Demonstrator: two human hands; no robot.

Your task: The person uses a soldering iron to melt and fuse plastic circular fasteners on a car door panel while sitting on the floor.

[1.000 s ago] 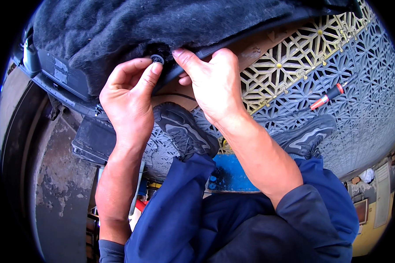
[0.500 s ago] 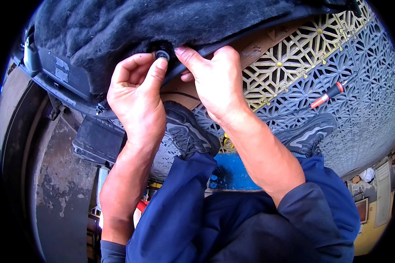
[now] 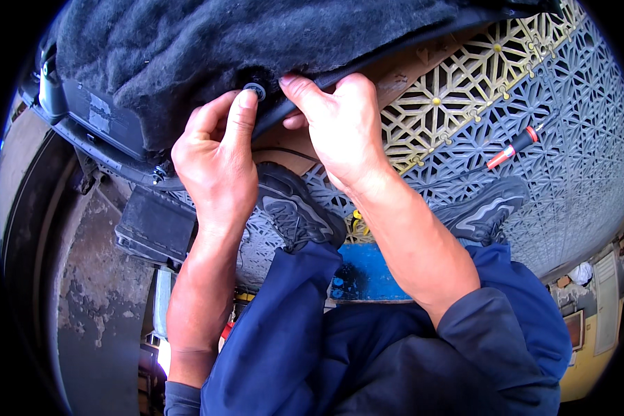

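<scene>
Between the thumb and forefinger of my left hand (image 3: 218,149) is a small dark round plastic clip (image 3: 256,90) with a pale grey rim. It sits beside a dark hollow in a thick felt liner (image 3: 180,62), at the near edge of a black plastic panel. My right hand (image 3: 340,125) is closed on that panel's edge (image 3: 277,113), thumb on top and fingers curled underneath. The clip's far side and most of the right fingertips are hidden.
A red-and-black screwdriver (image 3: 513,147) lies on the grey lattice floor tiles (image 3: 575,139). Brown cardboard (image 3: 395,78) is under the panel. A black box (image 3: 156,223) stands at left, and a blue board (image 3: 367,270) lies between my legs.
My left hand has shifted slightly, its fingers curling in and its thumb tilting more upright against the clip. My right hand keeps its grip almost unmoved.
</scene>
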